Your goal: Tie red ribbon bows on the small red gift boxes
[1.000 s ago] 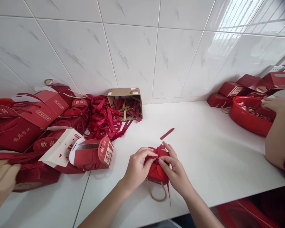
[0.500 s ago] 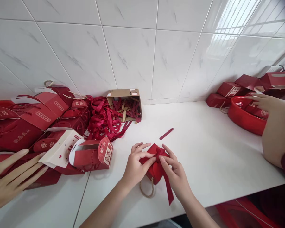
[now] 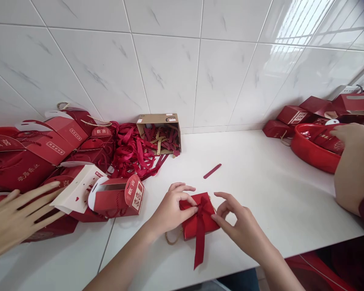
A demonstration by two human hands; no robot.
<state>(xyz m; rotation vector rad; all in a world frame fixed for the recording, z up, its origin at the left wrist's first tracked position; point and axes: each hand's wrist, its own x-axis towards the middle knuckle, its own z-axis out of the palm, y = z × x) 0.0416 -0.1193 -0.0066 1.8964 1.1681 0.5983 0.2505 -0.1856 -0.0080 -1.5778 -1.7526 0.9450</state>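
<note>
Primary item: small red box, placed on the white counter near its front edge, directly between both hands. Fitted on top with a dark red ribbon bow; one long tail draped over the near side and extending past the lower edge of the box. Beige rope handle at the left side, partly hidden behind the wrist.

Left hand: at left edge of box. Grip of thumb and forefinger clamped on the left part of the bow; remaining fingers extended above.

Right hand: at right edge of box. Forefinger raised and apart from thumb; thumb tip at the lid edge. Grip between thumb and middle finger: cannot tell whether together on ribbon or apart.

Beyond the box: single dark red strip, lying flat and diagonal. Farther back, near the tiled wall: open cardboard carton with red and gold strips inside. To its left, loose heap of red ribbon.

Far left: stacked red gift boxes, with a co-worker's hand spread in front. Far right: round red basin with red packages inside, beneath another person's hand.
</note>
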